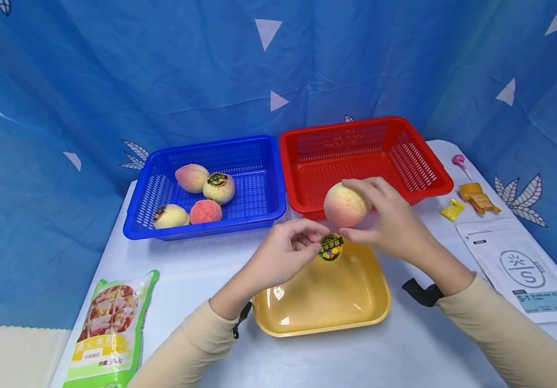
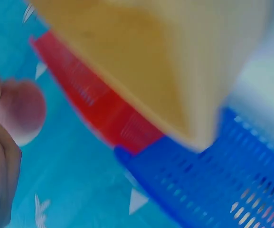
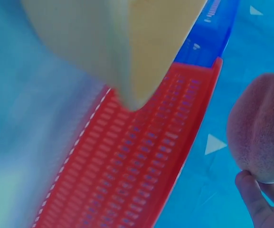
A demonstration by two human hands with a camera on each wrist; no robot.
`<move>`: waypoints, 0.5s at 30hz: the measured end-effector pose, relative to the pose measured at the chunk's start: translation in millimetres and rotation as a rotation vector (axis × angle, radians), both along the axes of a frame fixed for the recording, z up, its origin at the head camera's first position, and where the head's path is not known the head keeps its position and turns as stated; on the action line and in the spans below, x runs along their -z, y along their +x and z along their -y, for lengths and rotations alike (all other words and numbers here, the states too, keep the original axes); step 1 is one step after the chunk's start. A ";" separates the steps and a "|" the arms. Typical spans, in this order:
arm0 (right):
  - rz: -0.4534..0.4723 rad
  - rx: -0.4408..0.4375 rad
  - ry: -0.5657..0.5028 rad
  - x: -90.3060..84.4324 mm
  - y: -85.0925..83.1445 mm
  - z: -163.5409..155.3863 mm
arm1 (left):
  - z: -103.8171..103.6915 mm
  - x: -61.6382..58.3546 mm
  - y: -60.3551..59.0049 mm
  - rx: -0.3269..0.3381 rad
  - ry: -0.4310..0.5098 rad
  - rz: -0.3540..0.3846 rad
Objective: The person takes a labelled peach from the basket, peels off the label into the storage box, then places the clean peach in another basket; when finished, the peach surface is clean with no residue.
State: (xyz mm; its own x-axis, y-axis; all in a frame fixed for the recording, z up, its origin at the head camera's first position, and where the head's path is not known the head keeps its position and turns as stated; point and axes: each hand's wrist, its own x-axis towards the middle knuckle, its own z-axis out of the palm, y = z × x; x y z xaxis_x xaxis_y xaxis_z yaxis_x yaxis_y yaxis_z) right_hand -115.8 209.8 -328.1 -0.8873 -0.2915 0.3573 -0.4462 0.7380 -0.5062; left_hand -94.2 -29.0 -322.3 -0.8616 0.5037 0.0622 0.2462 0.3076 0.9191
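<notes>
A pale yellow-pink toy peach (image 1: 346,206) is held by my right hand (image 1: 389,218), thumb below and fingers over its top. In the right wrist view, the peach (image 3: 262,128) shows its pink side and groove, with fingertips against its lower end. My left hand (image 1: 285,250) pinches a black round fruit sticker (image 1: 331,247) between thumb and forefinger, just below and left of the peach. Both hands are over a yellow tray (image 1: 322,323). In the left wrist view, the peach (image 2: 20,111) appears beyond the left fingers.
A blue basket (image 1: 206,231) holds several peaches, some with stickers. Beside it stands a red basket (image 1: 366,126). A green food bag (image 1: 109,328) lies at left. At right are a lollipop (image 1: 459,161), wrapped snacks (image 1: 477,197) and a white pouch (image 1: 526,269).
</notes>
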 end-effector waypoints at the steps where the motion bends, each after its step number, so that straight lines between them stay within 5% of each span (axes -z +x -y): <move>1: 0.011 0.007 -0.005 0.6 0.6 -2.4 | -0.9 4.4 1.0 0.020 -0.039 0.001; 15: 0.062 0.037 -0.073 13.7 2.5 -22.2 | -13.3 49.9 4.8 0.227 -0.378 -0.044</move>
